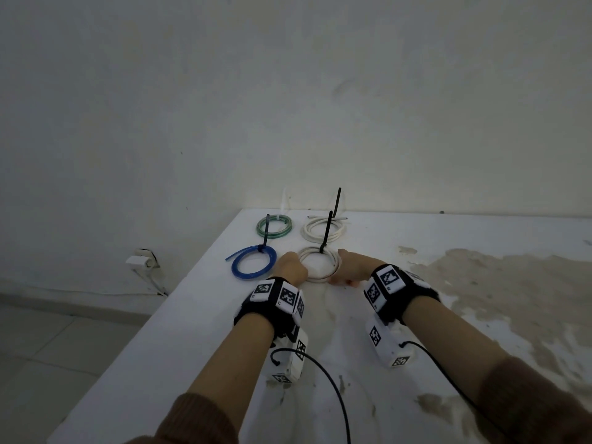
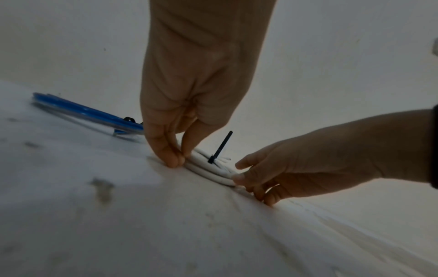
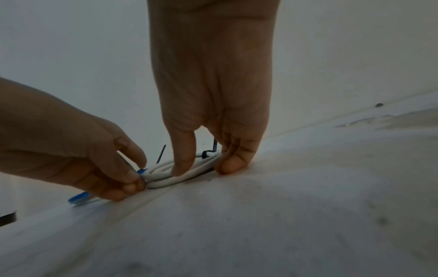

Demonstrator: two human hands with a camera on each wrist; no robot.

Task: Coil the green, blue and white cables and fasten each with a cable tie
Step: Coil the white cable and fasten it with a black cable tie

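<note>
Centrally, near the bench's left edge, a coiled white cable [image 1: 320, 263] lay flat on the white bench [image 1: 416, 315], bound at its far side by a black cable tie [image 1: 326, 233] whose tail stood upright. The left hand [image 1: 290, 267] pinched the coil's left side between thumb and fingers [image 2: 170, 150]. The right hand [image 1: 349, 270] gripped its right side, one finger [image 3: 182, 159] pressing on top and the thumb against the outer rim. Just left of this coil lay a tied blue cable [image 1: 253, 261]. Behind it, toward the far left corner, sat a tied green cable [image 1: 275, 229], and beside that a second white coil [image 1: 323, 230], also tied. Both wrists wore black bands carrying white marker blocks [image 1: 278, 294].
</note>
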